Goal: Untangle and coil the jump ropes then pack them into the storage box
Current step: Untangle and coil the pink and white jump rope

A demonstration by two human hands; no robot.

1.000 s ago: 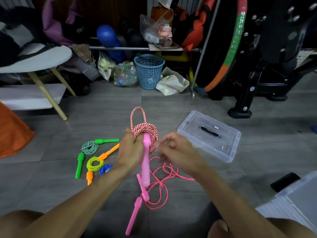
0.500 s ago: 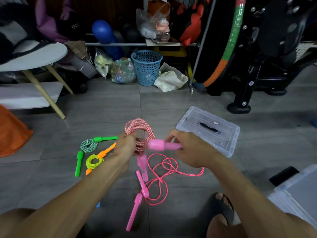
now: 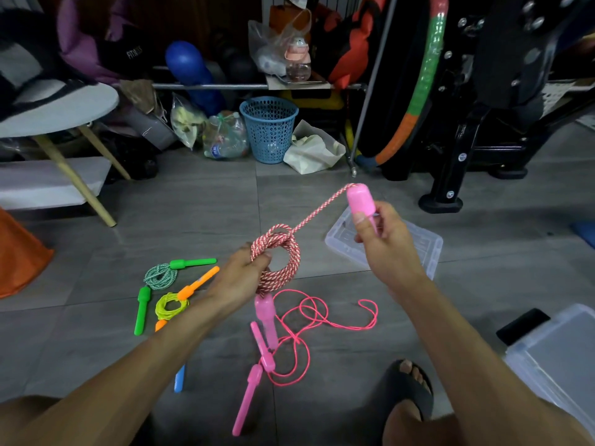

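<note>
On the grey tiled floor [image 3: 193,204], a loose thin pink cord jump rope [image 3: 302,329] lies nearest. Above it, the left hand [image 3: 240,278] grips a red-and-white braided rope coil [image 3: 278,259]. The right hand [image 3: 383,239], fingers curled round its pink plastic handle [image 3: 360,199], has just pulled the tail taut, probably cinching the coil. The clear plastic storage box [image 3: 553,358] waits at right.

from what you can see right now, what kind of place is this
Most likely a home storage room or garage corner used for exercise gear. A black exercise machine and a striped hula hoop stand at the back, bags and a blue basket crowd a rack, and jump ropes lie on the grey tiled floor.
</note>
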